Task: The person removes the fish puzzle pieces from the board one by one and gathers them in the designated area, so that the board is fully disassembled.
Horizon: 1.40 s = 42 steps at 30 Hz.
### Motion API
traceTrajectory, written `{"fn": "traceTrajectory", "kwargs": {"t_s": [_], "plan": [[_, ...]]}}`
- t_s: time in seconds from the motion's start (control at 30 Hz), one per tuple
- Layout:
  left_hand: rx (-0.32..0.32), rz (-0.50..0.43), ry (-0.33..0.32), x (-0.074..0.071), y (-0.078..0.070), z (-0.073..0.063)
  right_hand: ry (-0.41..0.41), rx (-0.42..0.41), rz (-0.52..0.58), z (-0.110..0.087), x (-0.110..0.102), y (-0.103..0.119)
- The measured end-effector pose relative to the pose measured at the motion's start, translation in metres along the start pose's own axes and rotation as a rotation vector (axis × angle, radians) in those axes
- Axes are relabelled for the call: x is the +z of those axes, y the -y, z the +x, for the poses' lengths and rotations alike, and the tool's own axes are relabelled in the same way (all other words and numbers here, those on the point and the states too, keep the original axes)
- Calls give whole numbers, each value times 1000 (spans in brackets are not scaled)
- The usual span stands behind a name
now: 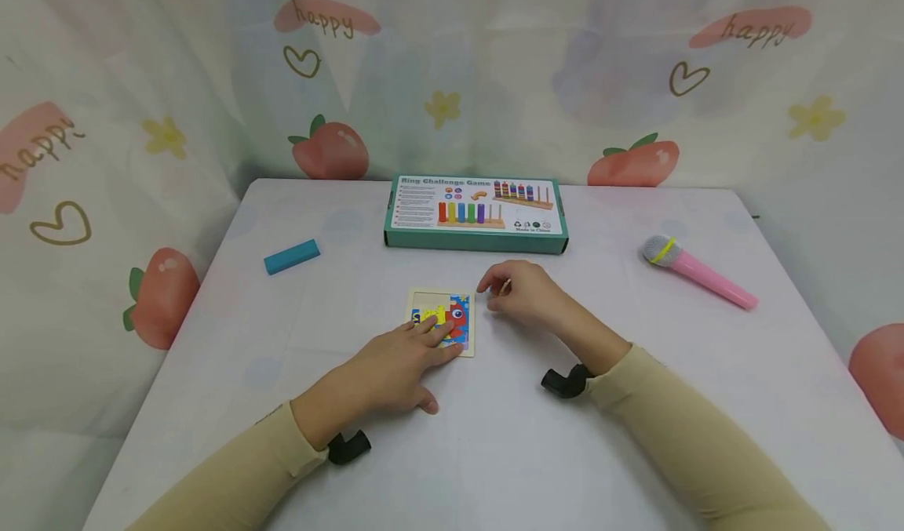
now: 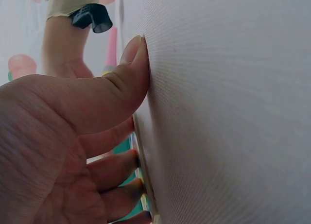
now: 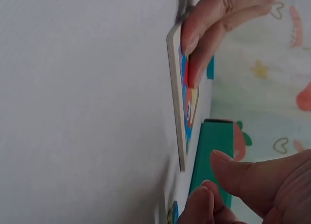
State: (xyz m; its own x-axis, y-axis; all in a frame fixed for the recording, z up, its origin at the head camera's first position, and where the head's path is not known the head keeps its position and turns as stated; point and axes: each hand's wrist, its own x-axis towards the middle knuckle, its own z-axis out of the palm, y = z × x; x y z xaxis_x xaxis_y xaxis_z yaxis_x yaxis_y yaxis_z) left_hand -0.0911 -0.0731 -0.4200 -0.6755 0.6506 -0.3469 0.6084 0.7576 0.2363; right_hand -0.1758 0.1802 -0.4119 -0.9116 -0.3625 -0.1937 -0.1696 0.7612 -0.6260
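Note:
A small wooden picture puzzle lies flat at the middle of the table, showing a red and yellow figure on blue, with bare tray at its upper left. My left hand rests its straight fingers on the puzzle; its thumb touches the tablecloth. My right hand is just right of the puzzle with bent fingers, thumb and index tips apart. In the right wrist view, a small colourful puzzle piece shows beside the right fingertips, low by the table. Whether those fingers grip it cannot be made out.
A green Ring Challenge Game box stands behind the puzzle. The blue block lies at the back left, and a pink toy microphone at the right. A patterned curtain hangs close around the table's far edge.

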Motion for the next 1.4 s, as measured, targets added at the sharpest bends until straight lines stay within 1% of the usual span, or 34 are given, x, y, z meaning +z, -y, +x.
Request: {"fn": "traceTrajectory", "kwargs": {"t_s": [0.2, 0.3, 0.4, 0.57, 0.8, 0.97, 1.2, 1.4], "plan": [[7, 1, -6, 0, 1, 0, 66, -60, -33, 8, 21, 18], [12, 2, -12, 1, 1, 0, 75, -73, -45, 13, 28, 23], [18, 7, -20, 3, 2, 1, 75, -67, -69, 16, 33, 26], [24, 15, -26, 3, 2, 1, 75, -37, -82, 17, 35, 29], [29, 12, -27, 2, 3, 0, 72, -74, -106, 16, 37, 30], [35, 20, -35, 2, 3, 0, 70, -61, -116, 15, 40, 32], [23, 17, -23, 1, 2, 0, 63, -44, -119, 13, 41, 36], [22, 23, -23, 1, 1, 0, 48, -53, -118, 12, 42, 35]]}}
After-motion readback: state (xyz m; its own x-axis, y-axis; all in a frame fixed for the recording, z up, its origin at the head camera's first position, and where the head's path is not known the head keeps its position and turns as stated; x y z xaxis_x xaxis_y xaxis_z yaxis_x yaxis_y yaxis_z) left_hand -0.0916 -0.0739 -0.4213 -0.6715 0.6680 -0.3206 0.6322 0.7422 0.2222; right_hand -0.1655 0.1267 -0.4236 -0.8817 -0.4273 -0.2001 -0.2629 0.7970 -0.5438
